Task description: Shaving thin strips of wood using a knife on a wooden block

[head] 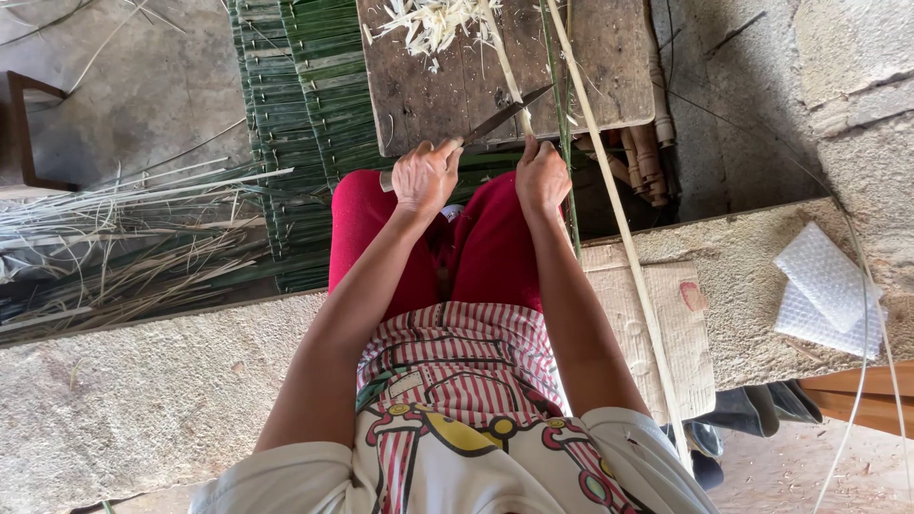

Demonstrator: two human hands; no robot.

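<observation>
My left hand [425, 176] grips the handle of a knife [505, 116] whose dark blade lies across the near edge of a worn wooden board [419, 90]. My right hand [542, 176] pinches a thin pale strip [505, 71] that runs up over the board, right where the blade meets it. Both hands rest above my knees in red trousers [486, 247]. Pale shavings [433, 21] lie heaped at the board's far end.
A long pale cane strip [619, 224] slants past my right arm. A woven green mat [286, 114] lies on the floor to the left, with loose dry stalks [124, 243] beside it. I sit on a concrete ledge [143, 400] bearing cardboard [681, 328] and bubble wrap [824, 286].
</observation>
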